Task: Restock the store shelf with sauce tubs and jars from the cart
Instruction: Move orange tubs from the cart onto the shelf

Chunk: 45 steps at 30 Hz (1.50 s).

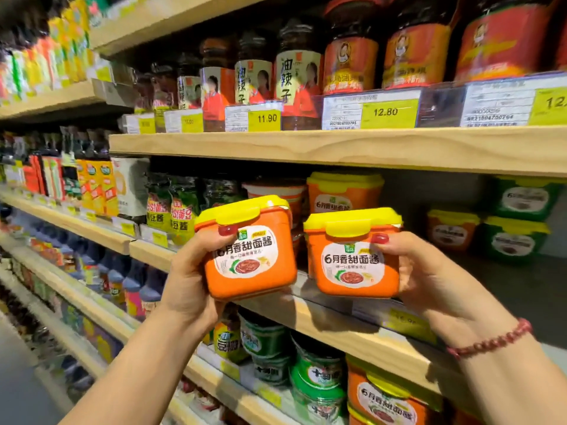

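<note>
Head view: the left hand (190, 280) grips an orange sauce tub (250, 250) with a yellow lid, tilted, thumb on its label, in front of the wooden shelf (352, 329). Just beside it, the right hand (429, 277) holds a second orange tub (352, 256) upright at the shelf's front edge; whether it rests there I cannot tell. Green tubs (521, 197) sit stacked further back on the right, and jars (296, 75) line the board above

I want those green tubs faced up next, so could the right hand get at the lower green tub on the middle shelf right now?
Probably not yet. The way looks free, with bare shelf before the green tub, but the right hand has its grip on an orange tub.
</note>
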Tool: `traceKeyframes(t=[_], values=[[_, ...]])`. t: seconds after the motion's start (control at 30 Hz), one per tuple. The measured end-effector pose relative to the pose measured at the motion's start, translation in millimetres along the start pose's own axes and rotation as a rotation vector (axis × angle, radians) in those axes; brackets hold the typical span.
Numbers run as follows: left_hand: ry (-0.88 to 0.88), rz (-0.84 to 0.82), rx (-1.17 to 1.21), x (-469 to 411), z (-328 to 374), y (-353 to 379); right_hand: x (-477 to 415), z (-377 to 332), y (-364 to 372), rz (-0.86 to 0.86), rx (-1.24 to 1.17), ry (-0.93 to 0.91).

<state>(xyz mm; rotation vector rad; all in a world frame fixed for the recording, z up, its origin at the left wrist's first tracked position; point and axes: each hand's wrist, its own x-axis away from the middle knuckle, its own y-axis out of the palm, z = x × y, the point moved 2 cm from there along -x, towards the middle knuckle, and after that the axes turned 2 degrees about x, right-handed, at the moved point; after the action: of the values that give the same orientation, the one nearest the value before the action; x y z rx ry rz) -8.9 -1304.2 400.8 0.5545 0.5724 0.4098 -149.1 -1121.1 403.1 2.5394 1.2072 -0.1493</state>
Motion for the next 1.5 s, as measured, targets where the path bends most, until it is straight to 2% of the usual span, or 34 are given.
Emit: traceKeyframes(t=[0.27, 0.4, 0.63, 0.87, 1.2, 1.5], values=[[-0.103, -0.152, 0.040, -38, 14, -37, -19, 6, 24, -0.002, 0.097, 0.051], [-0.114, -0.153, 0.060, -45, 20, -52, -23, 3, 42, 0.006, 0.089, 0.058], [-0.122, -0.115, 0.110, -53, 25, -56, -33, 6, 45, 0.185, 0.013, 0.039], [-0.130, -0.164, 0.098, -55, 25, -57, -45, 10, 36, 0.374, -0.087, 0.059], [-0.113, -0.093, 0.111, -52, 21, -51, -71, 12, 27, 0.487, -0.100, 0.035], [-0.137, -0.082, 0.113, -46, 20, -43, -68, 13, 11, 0.491, 0.052, 0.119]])
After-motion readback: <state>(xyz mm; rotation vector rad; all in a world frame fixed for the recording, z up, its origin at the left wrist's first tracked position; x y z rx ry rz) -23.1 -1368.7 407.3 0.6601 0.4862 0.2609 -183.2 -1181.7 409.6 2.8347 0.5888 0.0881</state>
